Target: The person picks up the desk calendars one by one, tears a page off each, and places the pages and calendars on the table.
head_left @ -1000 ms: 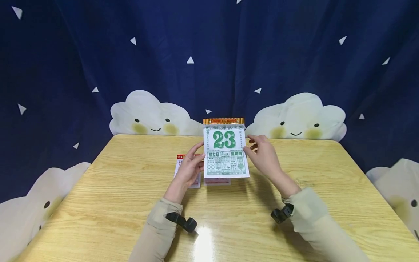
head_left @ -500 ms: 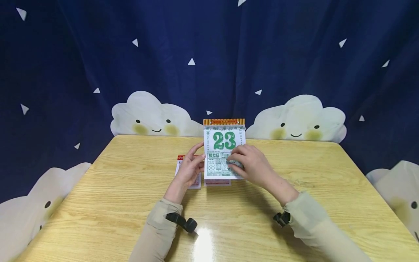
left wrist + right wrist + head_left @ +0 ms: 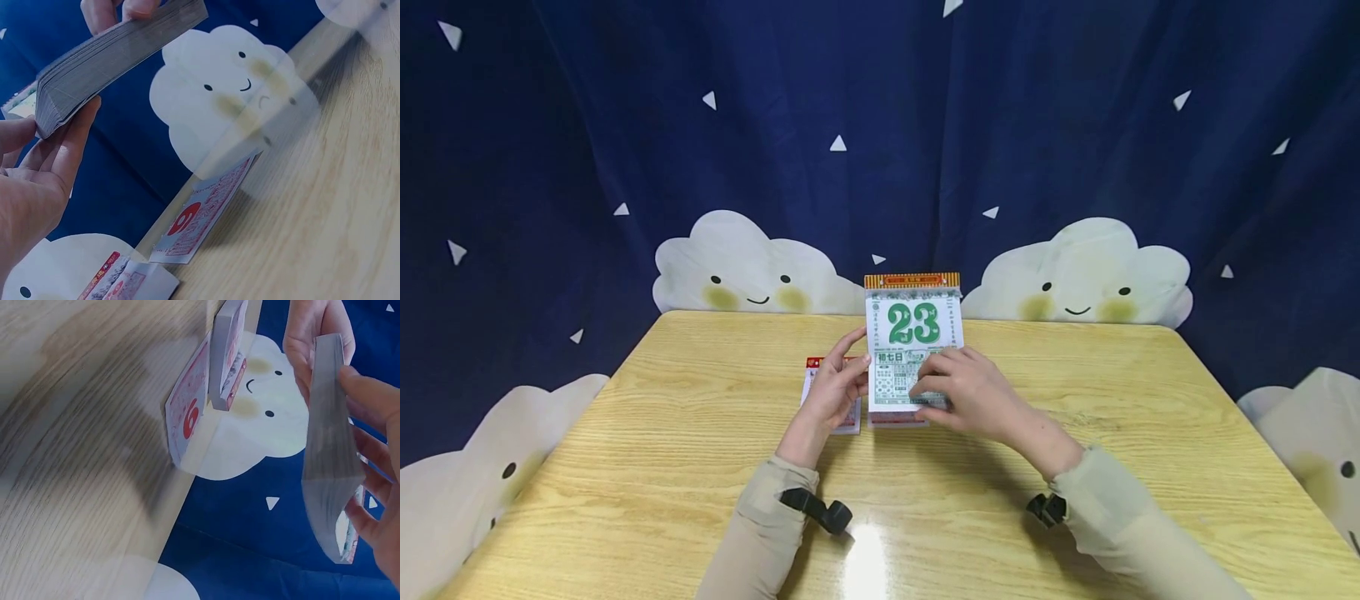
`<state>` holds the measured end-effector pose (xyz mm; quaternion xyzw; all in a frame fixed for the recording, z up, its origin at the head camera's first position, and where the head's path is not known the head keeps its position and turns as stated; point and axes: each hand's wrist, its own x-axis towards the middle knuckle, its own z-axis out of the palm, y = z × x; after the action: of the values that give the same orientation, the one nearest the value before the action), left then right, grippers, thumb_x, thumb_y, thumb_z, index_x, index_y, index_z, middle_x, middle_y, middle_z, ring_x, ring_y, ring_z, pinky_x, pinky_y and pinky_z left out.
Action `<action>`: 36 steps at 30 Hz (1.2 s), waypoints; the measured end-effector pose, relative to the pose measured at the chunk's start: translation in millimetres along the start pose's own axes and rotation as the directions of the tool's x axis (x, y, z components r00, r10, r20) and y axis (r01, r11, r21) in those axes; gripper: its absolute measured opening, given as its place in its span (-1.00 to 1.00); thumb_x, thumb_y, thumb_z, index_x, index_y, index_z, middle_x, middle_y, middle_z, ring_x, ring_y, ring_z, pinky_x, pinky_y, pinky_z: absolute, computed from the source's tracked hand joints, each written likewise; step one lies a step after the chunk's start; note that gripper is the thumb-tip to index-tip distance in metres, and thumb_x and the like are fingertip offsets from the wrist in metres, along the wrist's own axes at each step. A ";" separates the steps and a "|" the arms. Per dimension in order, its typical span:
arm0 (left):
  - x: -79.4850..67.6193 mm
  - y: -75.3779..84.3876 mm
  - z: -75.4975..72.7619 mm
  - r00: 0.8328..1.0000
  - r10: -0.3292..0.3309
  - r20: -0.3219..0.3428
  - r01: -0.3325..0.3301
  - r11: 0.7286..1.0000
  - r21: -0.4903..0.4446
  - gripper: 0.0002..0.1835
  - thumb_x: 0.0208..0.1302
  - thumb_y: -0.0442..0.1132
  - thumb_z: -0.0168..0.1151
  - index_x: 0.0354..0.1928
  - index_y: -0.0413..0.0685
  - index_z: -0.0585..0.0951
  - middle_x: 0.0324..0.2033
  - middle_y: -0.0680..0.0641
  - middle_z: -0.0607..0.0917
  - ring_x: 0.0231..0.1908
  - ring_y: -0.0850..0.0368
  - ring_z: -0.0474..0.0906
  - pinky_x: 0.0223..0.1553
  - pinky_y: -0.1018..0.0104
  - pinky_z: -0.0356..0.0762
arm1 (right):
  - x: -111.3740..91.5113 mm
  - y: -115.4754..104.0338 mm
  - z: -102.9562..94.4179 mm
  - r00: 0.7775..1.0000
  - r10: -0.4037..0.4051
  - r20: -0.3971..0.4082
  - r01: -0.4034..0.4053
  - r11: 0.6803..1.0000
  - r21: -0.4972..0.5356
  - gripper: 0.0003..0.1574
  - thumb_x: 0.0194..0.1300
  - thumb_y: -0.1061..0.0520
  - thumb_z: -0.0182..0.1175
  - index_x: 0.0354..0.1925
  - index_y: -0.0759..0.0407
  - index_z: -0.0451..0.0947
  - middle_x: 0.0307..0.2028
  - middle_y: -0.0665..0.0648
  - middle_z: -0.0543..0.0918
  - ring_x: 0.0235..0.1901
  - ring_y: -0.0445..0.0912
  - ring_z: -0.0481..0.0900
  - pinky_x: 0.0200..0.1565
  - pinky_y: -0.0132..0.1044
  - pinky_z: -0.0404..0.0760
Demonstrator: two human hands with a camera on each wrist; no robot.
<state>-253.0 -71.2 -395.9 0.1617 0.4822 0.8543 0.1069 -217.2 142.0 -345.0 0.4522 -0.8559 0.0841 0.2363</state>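
A tear-off calendar (image 3: 913,321) with a striped orange-red header and a large green "23" stands raised above the table. My left hand (image 3: 829,393) grips its left edge, thumb at the front and fingers behind. My right hand (image 3: 977,396) lies over the lower right of the front page, fingers bent against the paper. Its thumb touches near the bottom edge, as the right wrist view shows beside the thick page block (image 3: 328,431). Whether a sheet is pinched there is hidden.
Behind the calendar on the wooden table (image 3: 700,467) lie a smaller red-headed calendar (image 3: 128,281) and a sheet or pad with a red numeral (image 3: 200,212). A dark blue curtain (image 3: 880,125) with white clouds hangs at the table's far side.
My right hand has moved from the calendar's right edge leftward and down onto the lower part of its front page. The left hand and calendar have stayed almost in place.
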 end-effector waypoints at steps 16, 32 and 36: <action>0.0 -1.3 -1.3 1.000 0.017 0.025 -0.016 1.000 -0.021 -0.51 0.21 -0.46 -0.18 0.20 -0.03 0.17 -0.44 -0.03 0.64 -0.47 0.11 0.57 -0.43 0.31 0.52 | 7.7 -17.1 -5.3 0.989 0.146 -0.022 -0.146 0.989 -0.006 -0.96 -0.12 0.03 0.20 -0.63 -0.09 0.54 -0.58 -0.21 0.48 -0.55 -0.32 0.39 -0.51 -0.46 0.39; -1.7 -0.2 -1.6 0.998 0.025 0.061 -0.021 0.997 -0.074 -0.50 0.22 -0.45 -0.17 0.21 -0.02 0.18 -0.47 0.02 0.64 -0.45 0.17 0.56 -0.44 0.39 0.49 | 11.8 -24.3 -20.0 0.887 0.459 -0.052 -0.397 0.814 0.424 -0.87 -0.13 0.01 0.30 -0.62 -0.07 0.51 -0.62 -0.19 0.48 -0.63 -0.32 0.37 -0.58 -0.47 0.40; -1.7 0.1 0.5 0.997 0.025 0.070 -0.019 0.997 -0.080 -0.50 0.23 -0.48 -0.24 0.22 -0.02 0.17 -0.46 0.01 0.64 -0.40 0.14 0.56 -0.36 0.35 0.51 | 14.7 -21.9 -23.1 0.843 0.535 -0.053 -0.437 0.739 0.512 -0.87 -0.06 0.00 0.25 -0.57 -0.03 0.50 -0.60 -0.14 0.50 -0.63 -0.28 0.40 -0.58 -0.44 0.43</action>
<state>-251.3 -71.5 -395.8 0.1928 0.4421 0.8676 0.1210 -198.8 126.8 -319.2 0.2453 -0.8681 0.3971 0.1691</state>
